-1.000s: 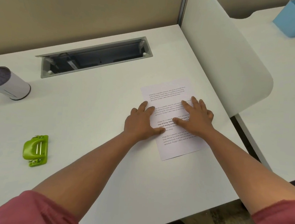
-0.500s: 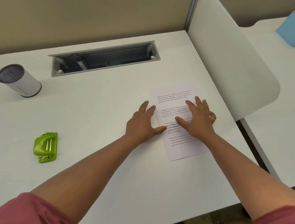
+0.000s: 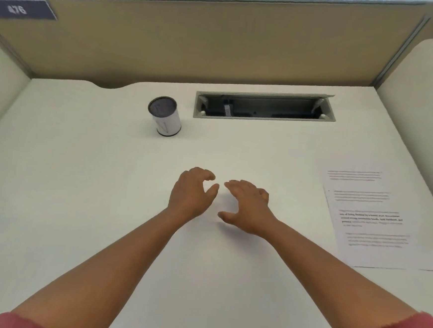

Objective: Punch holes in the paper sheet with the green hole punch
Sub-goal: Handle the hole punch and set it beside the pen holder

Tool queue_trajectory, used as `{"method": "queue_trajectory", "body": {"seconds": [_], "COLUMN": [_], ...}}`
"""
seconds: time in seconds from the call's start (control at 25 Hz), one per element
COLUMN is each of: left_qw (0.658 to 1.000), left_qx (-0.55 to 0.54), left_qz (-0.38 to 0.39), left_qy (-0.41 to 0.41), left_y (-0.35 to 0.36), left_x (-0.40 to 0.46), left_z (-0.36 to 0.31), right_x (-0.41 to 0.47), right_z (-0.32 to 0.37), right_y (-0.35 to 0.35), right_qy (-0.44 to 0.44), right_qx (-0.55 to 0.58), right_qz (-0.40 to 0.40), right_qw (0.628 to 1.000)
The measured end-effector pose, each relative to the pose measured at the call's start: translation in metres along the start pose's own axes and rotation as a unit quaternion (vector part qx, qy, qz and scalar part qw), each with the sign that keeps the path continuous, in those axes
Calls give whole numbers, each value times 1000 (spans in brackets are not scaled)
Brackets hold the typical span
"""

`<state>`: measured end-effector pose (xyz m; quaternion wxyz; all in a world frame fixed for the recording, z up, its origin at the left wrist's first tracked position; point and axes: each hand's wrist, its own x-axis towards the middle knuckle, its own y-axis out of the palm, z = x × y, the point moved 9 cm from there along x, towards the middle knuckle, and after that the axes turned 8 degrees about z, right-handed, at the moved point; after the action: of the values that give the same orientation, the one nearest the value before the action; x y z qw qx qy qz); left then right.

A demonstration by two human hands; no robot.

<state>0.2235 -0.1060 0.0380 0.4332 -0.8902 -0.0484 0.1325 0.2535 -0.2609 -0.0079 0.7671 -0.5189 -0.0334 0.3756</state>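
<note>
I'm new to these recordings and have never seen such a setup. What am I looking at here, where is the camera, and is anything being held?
There is no machine: a person wears one wide-angle camera on the head, looking forward and down at their own bare arms. The left hand and right hand hover side by side above a white desk, fingers loosely curved, holding nothing. To the right lies a printed paper sheet, untouched. Farther back stand a small white cylinder with a dark top and an open cable tray set into the desk. The green hole punch is not in this picture.

Paper sheet lies right of both hands; cup behind them.
</note>
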Motion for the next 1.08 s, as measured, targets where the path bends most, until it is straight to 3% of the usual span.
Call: {"method": "queue_trajectory", "body": {"seconds": [0.24, 0.36, 0.64, 1.08], "left_qw": [988, 972, 955, 965], "left_qx": [-118, -190, -226, -32], "left_qz": [37, 61, 85, 157], "left_qy": [-94, -124, -171, -206], "left_y": [-31, -23, -11, -9], "left_x": [-11, -11, -4, 18], "left_z": [92, 109, 124, 122], "right_x": [35, 43, 52, 58], "right_z": [68, 76, 84, 85], "right_y": [34, 41, 44, 42], "right_qy": [-22, -23, -15, 9], "right_qx": [8, 23, 31, 10], "right_qz": [55, 63, 58, 50], "right_qw": [998, 998, 998, 999]}}
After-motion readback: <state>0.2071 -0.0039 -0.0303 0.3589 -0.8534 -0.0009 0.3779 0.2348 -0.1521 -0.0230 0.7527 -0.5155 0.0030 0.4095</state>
